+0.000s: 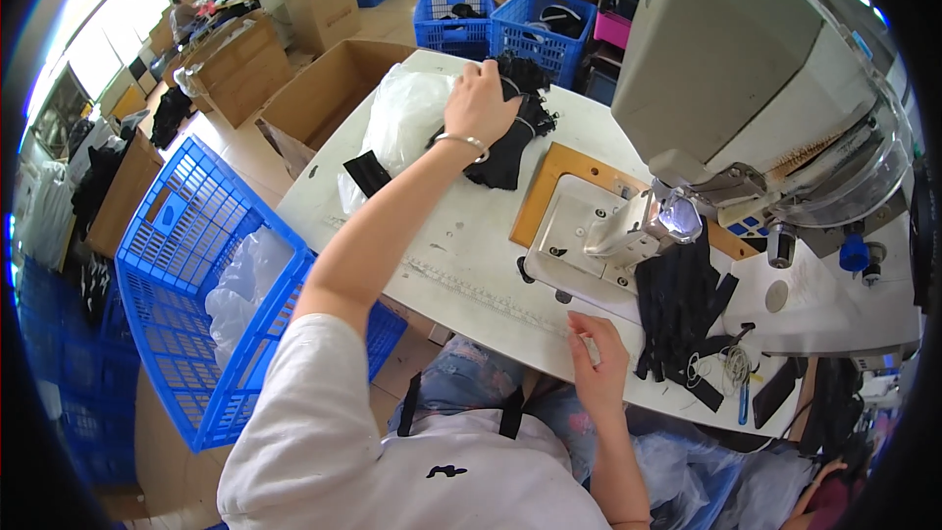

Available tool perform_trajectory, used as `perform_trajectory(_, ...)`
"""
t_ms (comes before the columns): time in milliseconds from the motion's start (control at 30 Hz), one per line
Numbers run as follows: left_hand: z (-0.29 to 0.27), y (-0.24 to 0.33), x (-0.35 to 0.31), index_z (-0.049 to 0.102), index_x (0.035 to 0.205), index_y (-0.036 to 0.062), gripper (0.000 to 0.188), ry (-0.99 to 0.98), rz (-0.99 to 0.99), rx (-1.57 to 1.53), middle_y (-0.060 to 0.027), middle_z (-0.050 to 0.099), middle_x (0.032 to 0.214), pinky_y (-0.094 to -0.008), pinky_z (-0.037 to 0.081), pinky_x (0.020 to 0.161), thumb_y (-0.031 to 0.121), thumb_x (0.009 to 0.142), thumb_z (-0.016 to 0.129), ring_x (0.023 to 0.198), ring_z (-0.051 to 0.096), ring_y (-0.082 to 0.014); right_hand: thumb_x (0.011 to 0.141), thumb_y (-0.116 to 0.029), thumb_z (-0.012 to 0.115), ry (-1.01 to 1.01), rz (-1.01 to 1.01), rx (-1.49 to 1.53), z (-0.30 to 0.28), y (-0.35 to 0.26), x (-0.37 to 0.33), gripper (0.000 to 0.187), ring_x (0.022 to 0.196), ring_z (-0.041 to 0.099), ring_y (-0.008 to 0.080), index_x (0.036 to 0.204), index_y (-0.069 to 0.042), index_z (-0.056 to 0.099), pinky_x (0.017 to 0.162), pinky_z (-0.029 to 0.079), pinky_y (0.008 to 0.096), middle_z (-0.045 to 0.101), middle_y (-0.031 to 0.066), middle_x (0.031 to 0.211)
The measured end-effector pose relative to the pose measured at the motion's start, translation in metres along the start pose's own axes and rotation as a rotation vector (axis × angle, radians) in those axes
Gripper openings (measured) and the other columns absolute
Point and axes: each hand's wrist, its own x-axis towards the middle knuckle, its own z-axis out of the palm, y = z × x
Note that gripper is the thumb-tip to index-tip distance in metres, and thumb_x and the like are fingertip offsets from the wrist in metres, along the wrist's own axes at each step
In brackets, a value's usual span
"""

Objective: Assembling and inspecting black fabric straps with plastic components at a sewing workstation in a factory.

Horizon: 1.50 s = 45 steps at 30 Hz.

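My left hand (481, 106), with a bracelet at the wrist, reaches to the far side of the white sewing table (422, 236). Its bent fingers close over the edge of a tied bundle of black fabric straps (505, 157); the fingertips are partly hidden. Close to the table's front edge, my right hand (601, 358) is held with thumb and fingers apart and nothing between them. Ahead of it stands the sewing machine (726, 69), its needle area (638, 236) lit. More black strips (682, 299) lie in a pile right of the needle area.
Left of the bundle lie a white plastic bag (407, 113) and a small black piece (367, 174). A blue crate (186, 196) stands beside the table's left side. Cardboard boxes (339, 79) and blue crates (540, 49) stand beyond. Thread (736, 365) and a blue-handled tool (744, 402) lie at right.
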Motion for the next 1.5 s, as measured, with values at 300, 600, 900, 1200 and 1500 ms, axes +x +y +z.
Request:
perform_trajectory(300, 0.006, -0.041, -0.011, 0.049, 0.13, 0.0065, 0.051, -0.114, 0.139, -0.014, -0.0183, 0.044, 0.134, -0.0435, 0.037, 0.1, 0.037, 0.09, 0.056, 0.116, 0.049, -0.0335, 0.082, -0.005, 0.061, 0.008, -0.238, -0.257, 0.014, 0.031, 0.001, 0.013, 0.078, 0.056, 0.0251, 0.094, -0.006, 0.066, 0.073, 0.041, 0.0351, 0.063, 0.0076, 0.086)
perform_trajectory(600, -0.101, -0.129, -0.087, 0.062, 0.109, 0.0103, 0.041, -0.68, 0.452, 0.49, -0.0054, 0.061, 0.114, -0.0378, 0.04, 0.095, -0.008, 0.073, 0.055, 0.112, 0.054, -0.023, 0.082, -0.007, 0.063, -0.009, -0.256, -0.295, 0.014, 0.032, 0.006, 0.01, 0.074, 0.054, 0.0233, 0.091, -0.009, 0.067, 0.072, 0.039, 0.0352, 0.063, 0.0041, 0.082)
perform_trajectory(900, -0.079, -0.152, -0.094, 0.056, 0.1, 0.011, 0.039, -0.455, 0.674, 0.659, -0.0072, 0.057, 0.102, -0.0382, 0.039, 0.095, 0.001, 0.064, 0.068, 0.103, 0.054, -0.0229, 0.081, -0.007, 0.062, 0.016, -0.247, -0.244, 0.013, 0.03, 0.002, 0.009, 0.078, 0.057, 0.026, 0.089, -0.006, 0.067, 0.075, 0.041, 0.0362, 0.064, 0.0068, 0.083)
perform_trajectory(1200, -0.089, -0.148, -0.093, 0.055, 0.1, 0.008, 0.037, -0.527, 0.518, 0.409, -0.0095, 0.059, 0.097, -0.0398, 0.042, 0.089, 0.004, 0.065, 0.065, 0.101, 0.054, -0.0291, 0.081, -0.008, 0.062, -0.016, -0.221, -0.269, 0.012, 0.028, 0.003, 0.009, 0.081, 0.057, 0.0255, 0.089, -0.007, 0.067, 0.076, 0.041, 0.0362, 0.064, 0.006, 0.083)
perform_trajectory(1500, -0.116, -0.132, -0.069, 0.056, 0.106, -0.0007, 0.034, -0.503, -0.052, -0.264, -0.0045, 0.058, 0.084, -0.0271, 0.047, 0.072, 0.008, 0.074, 0.066, 0.078, 0.055, -0.0098, 0.082, -0.007, 0.062, 0.023, -0.268, -0.266, 0.013, 0.031, 0.004, 0.009, 0.079, 0.057, 0.0234, 0.089, -0.007, 0.066, 0.075, 0.041, 0.0349, 0.063, 0.0048, 0.081)
